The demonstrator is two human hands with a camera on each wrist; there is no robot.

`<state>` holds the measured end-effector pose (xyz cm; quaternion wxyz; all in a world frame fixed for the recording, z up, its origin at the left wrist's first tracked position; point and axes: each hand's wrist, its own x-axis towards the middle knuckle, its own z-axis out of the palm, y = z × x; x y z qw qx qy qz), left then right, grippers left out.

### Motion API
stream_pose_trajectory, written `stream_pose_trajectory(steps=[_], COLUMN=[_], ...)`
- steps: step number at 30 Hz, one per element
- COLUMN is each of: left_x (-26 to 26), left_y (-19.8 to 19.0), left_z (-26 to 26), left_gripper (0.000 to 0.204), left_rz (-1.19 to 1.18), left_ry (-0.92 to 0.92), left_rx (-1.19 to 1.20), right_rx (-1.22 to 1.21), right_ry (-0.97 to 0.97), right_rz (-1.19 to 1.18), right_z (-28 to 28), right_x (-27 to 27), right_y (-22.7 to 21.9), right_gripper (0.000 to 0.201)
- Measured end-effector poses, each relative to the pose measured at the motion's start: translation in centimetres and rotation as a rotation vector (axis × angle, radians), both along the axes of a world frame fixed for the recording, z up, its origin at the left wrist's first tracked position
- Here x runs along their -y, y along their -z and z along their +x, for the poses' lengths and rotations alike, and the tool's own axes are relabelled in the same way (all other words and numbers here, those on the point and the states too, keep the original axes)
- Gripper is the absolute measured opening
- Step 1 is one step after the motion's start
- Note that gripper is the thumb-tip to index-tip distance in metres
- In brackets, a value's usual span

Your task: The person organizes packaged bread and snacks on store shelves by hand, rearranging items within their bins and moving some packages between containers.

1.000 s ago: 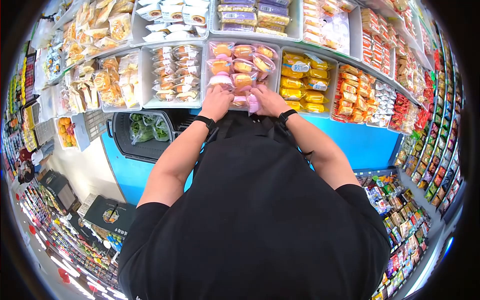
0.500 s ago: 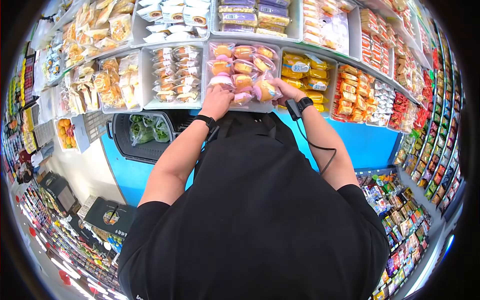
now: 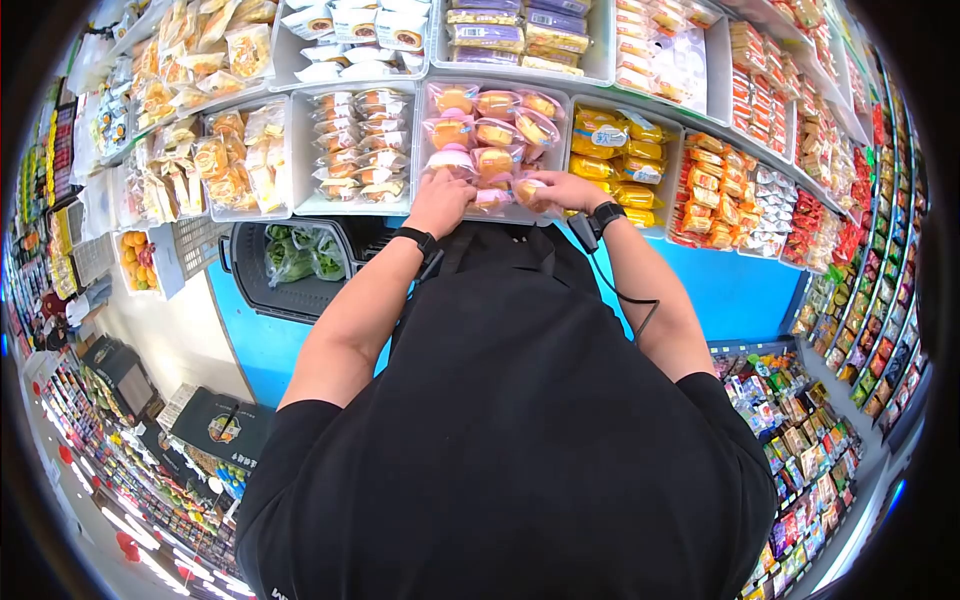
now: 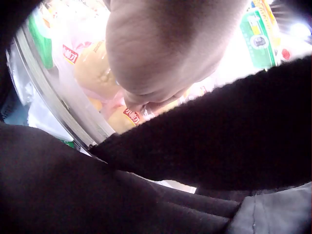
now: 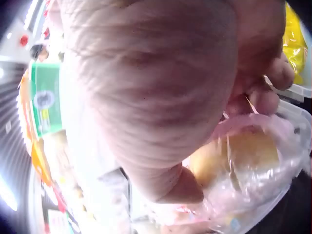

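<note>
While the right hand (image 3: 568, 193) pinches a wrapped bun (image 5: 234, 156) over the tray (image 3: 420, 130), the left hand (image 3: 441, 203) touches pink packs (image 3: 451, 130); pinching or not, I can't tell.

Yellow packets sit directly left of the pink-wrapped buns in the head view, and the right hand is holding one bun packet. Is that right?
Not quite: the head view shows the yellow packets directly to the right of the pink-wrapped buns, not left. The right hand is holding one bun packet, as you say.
</note>
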<state>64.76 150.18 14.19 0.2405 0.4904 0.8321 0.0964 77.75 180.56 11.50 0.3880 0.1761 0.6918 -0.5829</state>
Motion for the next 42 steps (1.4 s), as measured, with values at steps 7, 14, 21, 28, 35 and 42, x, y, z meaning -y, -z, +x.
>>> stream_pose_trajectory(steps=[7,14,21,28,35,42], left_x=[-0.9,-2.1,-4.3,-7.5,-7.5,-6.5], left_y=[-0.6,-0.5,-2.1,-2.1,1.3,1.1], left_z=[0.1,0.4,-2.2,-4.0,-3.2,-3.1], left_gripper=[0.017,0.022,0.017,0.022,0.036,0.043], left_rz=[-0.049,-0.086,-0.227,0.167,-0.086,-0.013], left_ry=[0.049,-0.03,0.045,0.027,0.056,0.139], left_rx=[-0.051,-0.16,-0.02,-0.001,-0.033,-0.064], right_rx=[-0.423,-0.369,-0.491,-0.553,-0.508,-0.517], right_ry=[-0.448,-0.567,-0.203,0.026,-0.107,-0.256], right_rz=[0.476,0.775,0.461,0.946,0.873,0.816], right_z=[-1.2,-2.2,-4.7,-8.2,-7.2,-4.5], right_x=[4.5,6.1,3.5,0.8,-0.3,-0.4], right_y=[-0.3,0.0,-2.9,-4.9,-2.5,-7.6], right_gripper=[0.039,0.043,0.032,0.049,0.059,0.05])
